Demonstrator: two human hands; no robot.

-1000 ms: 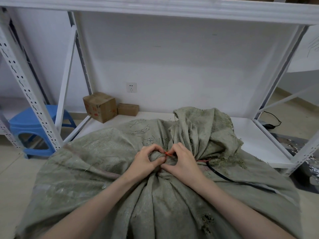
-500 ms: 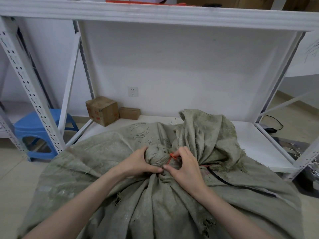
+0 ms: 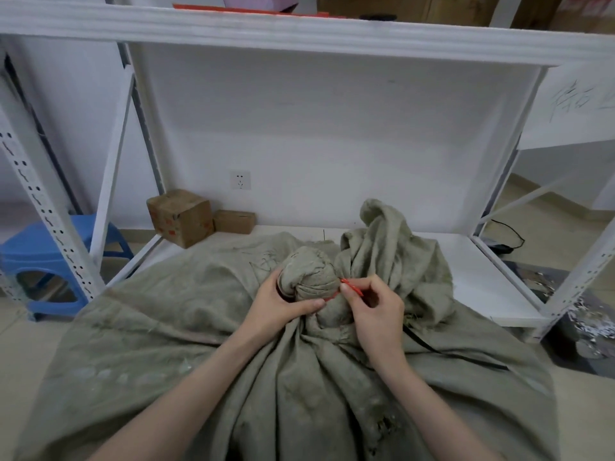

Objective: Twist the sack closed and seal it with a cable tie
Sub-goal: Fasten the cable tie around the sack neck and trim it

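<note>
A big grey-green woven sack [image 3: 186,327] fills the foreground. Its top is twisted into a tight knob [image 3: 311,272], and loose fabric flops to the right of it. My left hand [image 3: 283,304] clasps the neck just under the knob from the left. A thin red cable tie [image 3: 352,287] circles the neck on the right side. My right hand [image 3: 376,311] pinches the free end of the tie between thumb and forefinger. Part of the tie is hidden behind the fabric and my fingers.
A white metal rack [image 3: 299,31] stands over the sack, its low shelf [image 3: 482,277] behind. Two cardboard boxes [image 3: 181,216] sit at the back left, a blue stool [image 3: 46,247] outside the left post. A black strap [image 3: 432,347] lies on the sack.
The twisted knob now stands clear above my left hand. My right hand has drawn the tie's end out to the right, and the view has tilted upward.
</note>
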